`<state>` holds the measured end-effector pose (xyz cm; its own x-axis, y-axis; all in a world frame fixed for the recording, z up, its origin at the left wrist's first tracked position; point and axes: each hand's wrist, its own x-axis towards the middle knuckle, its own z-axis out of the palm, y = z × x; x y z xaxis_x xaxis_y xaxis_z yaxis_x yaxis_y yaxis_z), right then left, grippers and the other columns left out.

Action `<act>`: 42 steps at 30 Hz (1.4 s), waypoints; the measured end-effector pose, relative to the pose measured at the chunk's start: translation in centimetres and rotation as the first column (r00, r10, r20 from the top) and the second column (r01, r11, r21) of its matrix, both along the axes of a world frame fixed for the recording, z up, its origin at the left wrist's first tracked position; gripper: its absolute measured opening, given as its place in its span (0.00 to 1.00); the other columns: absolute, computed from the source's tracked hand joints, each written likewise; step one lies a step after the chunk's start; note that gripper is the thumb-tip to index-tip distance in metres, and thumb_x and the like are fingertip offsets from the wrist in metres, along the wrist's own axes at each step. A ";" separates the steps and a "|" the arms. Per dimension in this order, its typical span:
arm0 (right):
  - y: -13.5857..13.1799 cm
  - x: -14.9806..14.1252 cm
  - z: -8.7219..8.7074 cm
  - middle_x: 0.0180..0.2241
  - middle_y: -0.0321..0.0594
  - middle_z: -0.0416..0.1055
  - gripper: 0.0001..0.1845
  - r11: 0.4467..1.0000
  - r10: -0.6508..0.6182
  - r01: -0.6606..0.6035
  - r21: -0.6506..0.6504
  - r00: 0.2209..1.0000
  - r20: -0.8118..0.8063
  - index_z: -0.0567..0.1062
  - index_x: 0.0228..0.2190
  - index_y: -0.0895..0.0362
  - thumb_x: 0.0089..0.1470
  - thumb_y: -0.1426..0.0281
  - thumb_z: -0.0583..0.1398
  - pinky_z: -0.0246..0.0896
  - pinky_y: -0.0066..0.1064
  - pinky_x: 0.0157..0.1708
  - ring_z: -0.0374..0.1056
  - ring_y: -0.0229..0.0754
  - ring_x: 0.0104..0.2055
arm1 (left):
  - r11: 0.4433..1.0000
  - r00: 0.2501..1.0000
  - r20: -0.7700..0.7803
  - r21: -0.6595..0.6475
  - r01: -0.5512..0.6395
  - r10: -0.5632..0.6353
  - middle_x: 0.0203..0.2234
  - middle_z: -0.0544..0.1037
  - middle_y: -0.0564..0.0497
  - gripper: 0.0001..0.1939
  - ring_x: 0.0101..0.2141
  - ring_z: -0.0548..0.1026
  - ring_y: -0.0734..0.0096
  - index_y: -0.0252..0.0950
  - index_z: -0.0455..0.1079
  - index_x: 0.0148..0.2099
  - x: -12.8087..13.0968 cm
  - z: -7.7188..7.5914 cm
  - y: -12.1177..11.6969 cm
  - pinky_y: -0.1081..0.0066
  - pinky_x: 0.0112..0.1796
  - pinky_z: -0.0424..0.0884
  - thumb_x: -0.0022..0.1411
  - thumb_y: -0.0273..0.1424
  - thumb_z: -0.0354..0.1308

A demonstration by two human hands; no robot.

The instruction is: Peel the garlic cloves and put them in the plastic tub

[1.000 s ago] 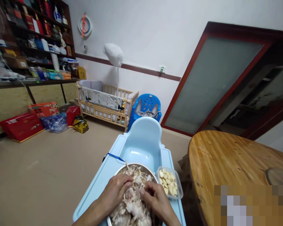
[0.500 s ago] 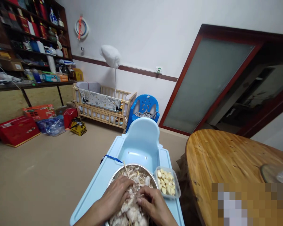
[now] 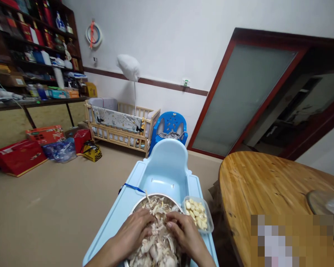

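Note:
A round metal bowl (image 3: 134, 208) stands on the light-blue tray of a child's high chair (image 3: 113, 215). Inside lie garlic skins (image 3: 158, 207) and, nearer me, what look like unpeeled garlic cloves (image 3: 156, 254). My left hand (image 3: 136, 227) rests in the bowl's left part, its bent fingers among the skins and its thumb apart from them. Facing it, my right hand (image 3: 185, 231) has curved fingers over the skins, thumb apart, with nothing visible held. Some fingertips are hidden in the skins. Right of the bowl, a clear plastic container (image 3: 209, 222) holds peeled garlic cloves (image 3: 196, 213).
A wooden table (image 3: 250, 181) stands close on the right. Behind the high chair are a blue plastic chair (image 3: 171, 120) and a wooden crib (image 3: 119, 137). Red bags and boxes (image 3: 19, 157) lie on the floor to the left, below a crowded shelf (image 3: 41, 48).
My right hand has moved slightly up and right, away from the left hand, uncovering more skins between them. The camera view has shifted a little.

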<state>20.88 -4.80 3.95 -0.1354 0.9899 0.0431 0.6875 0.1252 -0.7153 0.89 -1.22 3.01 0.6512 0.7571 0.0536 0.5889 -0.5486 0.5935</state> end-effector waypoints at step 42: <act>0.1 0.0 -1.0 0.28 0.47 0.79 0.14 0.994 -0.013 0.084 -0.074 0.744 0.668 0.76 0.30 0.56 0.45 0.81 0.54 0.51 0.28 0.22 0.74 0.48 0.29 | 0.910 0.947 -0.108 0.262 0.320 -0.302 0.26 0.76 0.54 0.09 0.30 0.71 0.69 0.36 0.65 0.24 3.1 -1.8 0.6 0.70 0.36 0.60 0.56 0.29 0.55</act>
<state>20.92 -4.68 2.93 -0.0462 0.9902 -0.1321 0.9961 0.0357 -0.0803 3.97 -0.59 1.23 0.8601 0.4774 0.1796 0.3935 -0.8451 0.3618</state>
